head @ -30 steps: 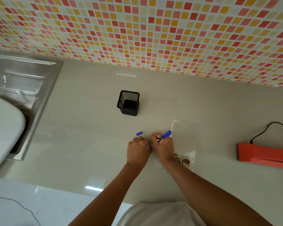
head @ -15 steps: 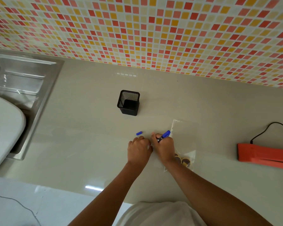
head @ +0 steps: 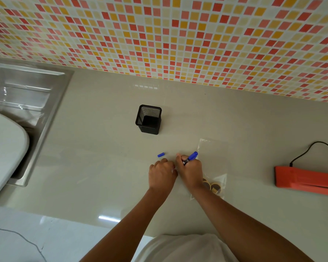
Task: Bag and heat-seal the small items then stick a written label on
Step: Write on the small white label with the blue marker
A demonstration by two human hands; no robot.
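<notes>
A clear plastic bag (head: 212, 148) lies flat on the beige counter (head: 102, 167), with several small round dark items (head: 215, 187) in its near end. My right hand (head: 190, 172) rests over the bag's left side and grips a blue marker (head: 191, 157), tip down between the hands. My left hand (head: 162, 175) is curled, knuckles up, pressed on the counter right beside it; a sliver of something pale shows between the hands, mostly hidden. The marker's blue cap (head: 161, 154) lies loose just beyond my left hand.
A black mesh pen cup (head: 149, 119) stands behind the hands. An orange heat sealer (head: 307, 181) with a black cable (head: 314, 148) lies at the right. A steel sink (head: 28, 103) and a white curved object (head: 4, 148) sit at the left. The tiled wall (head: 178, 35) bounds the back.
</notes>
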